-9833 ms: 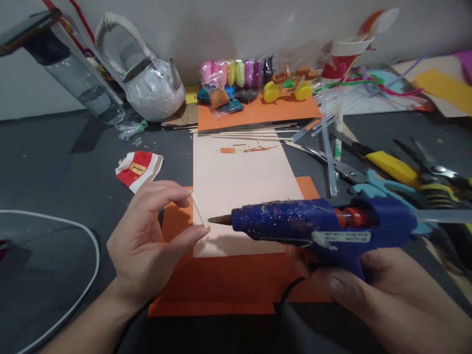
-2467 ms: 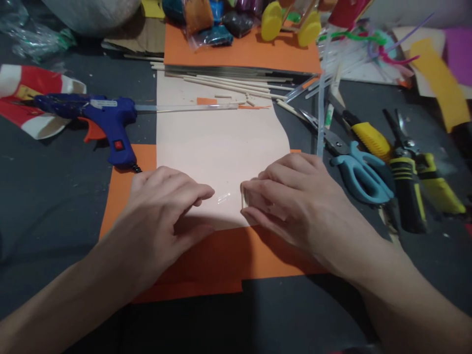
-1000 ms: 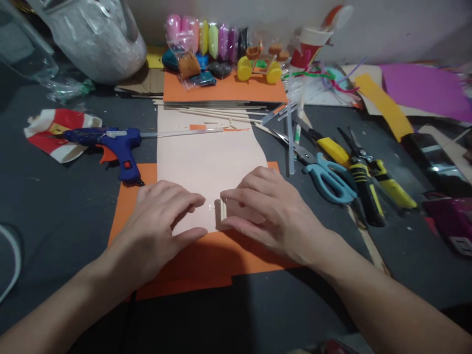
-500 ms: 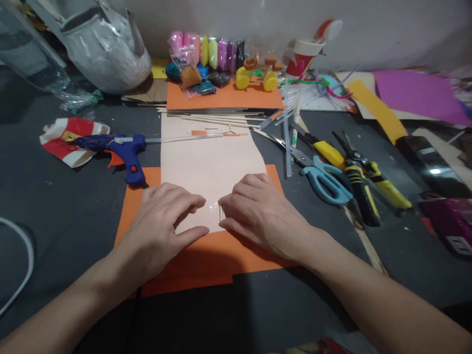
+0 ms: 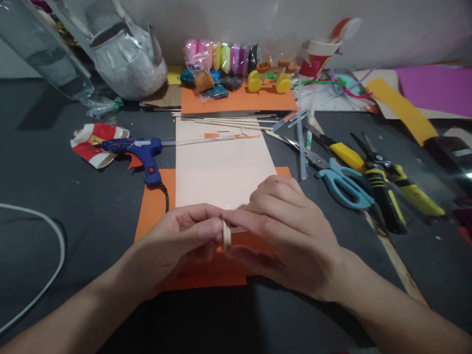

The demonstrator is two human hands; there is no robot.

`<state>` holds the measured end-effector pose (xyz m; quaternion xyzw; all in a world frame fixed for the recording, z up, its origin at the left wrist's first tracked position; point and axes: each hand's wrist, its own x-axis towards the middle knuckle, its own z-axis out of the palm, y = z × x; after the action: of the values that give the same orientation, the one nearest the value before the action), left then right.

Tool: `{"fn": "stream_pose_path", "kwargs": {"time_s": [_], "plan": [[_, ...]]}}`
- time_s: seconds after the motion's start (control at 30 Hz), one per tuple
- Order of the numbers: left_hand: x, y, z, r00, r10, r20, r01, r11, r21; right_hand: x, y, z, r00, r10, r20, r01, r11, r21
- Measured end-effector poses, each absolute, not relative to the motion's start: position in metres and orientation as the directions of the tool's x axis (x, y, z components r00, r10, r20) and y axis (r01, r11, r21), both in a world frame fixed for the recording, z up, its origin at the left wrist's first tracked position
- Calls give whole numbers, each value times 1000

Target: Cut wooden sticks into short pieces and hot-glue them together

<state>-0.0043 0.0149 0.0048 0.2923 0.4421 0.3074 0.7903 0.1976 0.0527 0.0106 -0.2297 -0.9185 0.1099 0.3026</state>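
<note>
A few short pale wooden sticks (image 5: pixel 226 236), side by side in a small bundle, stand just above the orange sheet. My left hand (image 5: pixel 184 236) is closed, pinching the sticks between thumb and fingers. From the other side, my right hand (image 5: pixel 291 231) has its index finger at their upper end and its thumb by the lower end. Its other fingers are curled. Below the hands lie a pale pink sheet (image 5: pixel 221 172) and an orange sheet (image 5: pixel 206 273).
A blue glue gun (image 5: pixel 147 155) lies left on a red-and-white flattened cup (image 5: pixel 99 145). Blue-handled scissors (image 5: pixel 346 187) and yellow-black pliers (image 5: pixel 387 196) lie right. Long wooden sticks (image 5: pixel 228 123), bagged clay (image 5: pixel 224 61) and a yellow-wheeled model (image 5: pixel 269 81) sit behind, beside a metal kettle (image 5: pixel 129 64).
The sticks have been lifted from the pink sheet. My left hand has moved right and closed on them, and my hands now meet. The view has shifted slightly left.
</note>
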Motion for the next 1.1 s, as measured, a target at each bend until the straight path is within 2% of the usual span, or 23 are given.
{"fn": "stream_pose_path", "kwargs": {"time_s": [0.1, 0.3, 0.67, 0.77, 0.87, 0.97, 1.1], "plan": [[-4, 16, 2, 471, 722, -507, -323, 676, 663, 198, 51, 12, -712, 494, 499, 344, 865, -366], [-2, 13, -10, 527, 719, -453, -416, 683, 601, 197, 49, 11, -720, 495, 487, 350, 865, -361], [-1, 16, -13, 507, 713, -485, -415, 695, 588, 194, 49, 11, -724, 508, 467, 369, 857, -359], [1, 17, -11, 481, 728, -488, -402, 678, 615, 196, 51, 11, -716, 496, 491, 359, 865, -351], [0, 17, -9, 369, 788, -493, -390, 613, 687, 200, 54, 11, -718, 501, 483, 385, 864, -324], [-4, 17, -11, 233, 849, -474, -320, 527, 787, 205, 60, 8, -765, 523, 375, 449, 851, -272], [-7, 17, -15, 152, 880, -450, -222, 474, 852, 209, 65, -2, -796, 554, 243, 511, 831, -221]]}}
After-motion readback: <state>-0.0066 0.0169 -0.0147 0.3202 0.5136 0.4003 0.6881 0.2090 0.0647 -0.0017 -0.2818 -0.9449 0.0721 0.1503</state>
